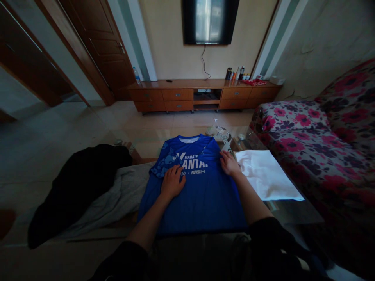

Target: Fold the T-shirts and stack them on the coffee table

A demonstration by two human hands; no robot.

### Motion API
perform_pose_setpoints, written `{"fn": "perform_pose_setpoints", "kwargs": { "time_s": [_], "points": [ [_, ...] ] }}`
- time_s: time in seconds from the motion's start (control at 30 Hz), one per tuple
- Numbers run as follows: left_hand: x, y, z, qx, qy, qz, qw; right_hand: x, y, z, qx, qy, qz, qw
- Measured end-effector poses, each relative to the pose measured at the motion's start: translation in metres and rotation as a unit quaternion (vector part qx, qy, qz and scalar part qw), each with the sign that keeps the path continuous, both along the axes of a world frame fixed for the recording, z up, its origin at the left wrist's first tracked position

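Blue printed polyester-looking T-shirt (196,199) flat on the glass desk (293,212) — likely light, slippery, best taken by shoulders or hem. Left hand (172,181), right hand (230,163) rest on it, fingers loosely spread, grasping nothing.

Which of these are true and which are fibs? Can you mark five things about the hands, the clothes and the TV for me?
1. The left hand and right hand both touch the blue shirt. True.
2. The white cloth is on the person's left of the blue shirt. False: the white cloth is on the person's right of it.
3. The black cloth is on the person's left of the blue shirt. True.
4. The TV stands on the floor. False: the TV is up on the wall.
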State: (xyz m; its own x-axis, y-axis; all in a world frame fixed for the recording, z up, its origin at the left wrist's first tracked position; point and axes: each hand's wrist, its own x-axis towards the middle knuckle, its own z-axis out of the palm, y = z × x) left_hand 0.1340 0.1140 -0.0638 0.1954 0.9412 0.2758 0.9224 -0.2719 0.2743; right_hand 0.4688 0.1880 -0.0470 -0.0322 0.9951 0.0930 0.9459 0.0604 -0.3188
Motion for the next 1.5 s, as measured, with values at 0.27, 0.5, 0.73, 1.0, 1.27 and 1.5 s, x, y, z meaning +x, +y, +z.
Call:
{"fn": "perform_pose_setpoints", "kwargs": {
  "time_s": [0.27,0.5,0.73,1.0,1.27,1.5],
  "points": [
    [0.000,-0.001,0.001,-0.002,0.010,-0.001,1.000,-0.033,-0.012,-0.012,-0.006,-0.066,-0.081,0.995],
    [-0.002,-0.002,0.001,-0.002,0.002,-0.001,1.000,-0.048,-0.016,-0.022,-0.052,-0.064,-0.077,0.994],
    [-0.002,-0.002,0.001,0.000,-0.005,-0.003,1.000,-0.048,-0.016,-0.022,-0.028,-0.063,-0.088,0.994],
    [-0.003,-0.006,0.006,0.029,-0.027,-0.017,0.999,-0.054,-0.023,-0.018,-0.024,-0.047,-0.104,0.993],
    [-0.024,-0.044,0.048,0.085,-0.056,-0.039,0.994,-0.050,-0.073,0.039,0.036,-0.028,-0.101,0.994],
    [-0.068,-0.090,0.081,0.038,-0.124,0.067,0.989,-0.030,-0.142,0.083,-0.046,0.003,-0.075,0.996]
  ]
}}
